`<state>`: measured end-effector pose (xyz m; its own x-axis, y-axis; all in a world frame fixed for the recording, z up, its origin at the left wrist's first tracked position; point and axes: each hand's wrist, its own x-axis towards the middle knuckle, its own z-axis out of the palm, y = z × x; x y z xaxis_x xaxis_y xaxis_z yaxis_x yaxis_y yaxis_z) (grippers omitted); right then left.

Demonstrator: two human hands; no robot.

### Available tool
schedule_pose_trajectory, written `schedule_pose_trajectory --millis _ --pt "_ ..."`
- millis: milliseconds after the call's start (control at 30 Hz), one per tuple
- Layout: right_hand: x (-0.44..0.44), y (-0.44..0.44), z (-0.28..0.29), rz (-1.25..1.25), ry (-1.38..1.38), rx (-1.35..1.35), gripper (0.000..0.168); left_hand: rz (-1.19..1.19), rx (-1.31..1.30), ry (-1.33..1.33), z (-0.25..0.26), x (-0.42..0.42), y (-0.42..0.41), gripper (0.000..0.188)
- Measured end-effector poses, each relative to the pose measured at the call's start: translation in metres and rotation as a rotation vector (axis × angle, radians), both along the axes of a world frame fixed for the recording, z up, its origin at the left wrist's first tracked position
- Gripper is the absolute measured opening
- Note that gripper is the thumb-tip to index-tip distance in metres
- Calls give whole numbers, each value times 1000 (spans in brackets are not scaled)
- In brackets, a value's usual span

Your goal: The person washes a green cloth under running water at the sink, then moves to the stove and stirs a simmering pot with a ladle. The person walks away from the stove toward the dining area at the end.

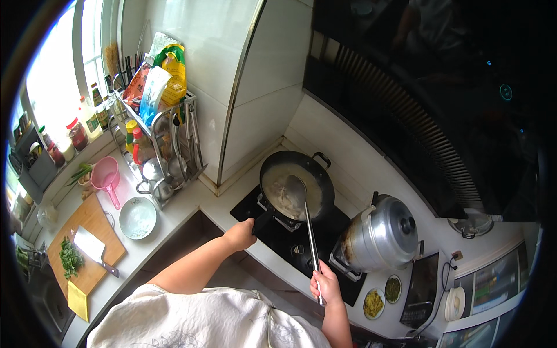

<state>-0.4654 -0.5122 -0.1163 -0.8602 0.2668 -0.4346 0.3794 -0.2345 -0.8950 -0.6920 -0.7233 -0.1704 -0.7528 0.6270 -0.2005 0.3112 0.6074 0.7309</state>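
Observation:
My left hand grips the black handle of a dark wok, which sits on the black gas hob. In my right hand is the long handle of a metal ladle. The ladle's bowl rests in the cloudy, pale liquid inside the wok, beside some light pieces of food that I cannot name for certain. The wok's second, small loop handle points towards the back wall.
A large aluminium pot stands on the right burner, with two food dishes nearby. Leftward are a pale bowl, a pink strainer, a utensil rack, and a wooden board holding a cleaver and chopped greens. A range hood overhangs.

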Motion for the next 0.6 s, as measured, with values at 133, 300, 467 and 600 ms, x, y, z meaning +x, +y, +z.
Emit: schedule_pose_trajectory --millis 133,300,467,600 --pt "12 0 6 27 10 17 50 -2 -7 11 0 2 0 30" --pt "23 2 17 50 6 13 51 4 -8 -1 1 1 1 32" --pt "24 -6 18 138 -73 166 54 -6 -9 -19 2 -1 1 32" --pt "16 -14 23 153 -73 313 54 -7 -12 -17 5 -1 0 32"
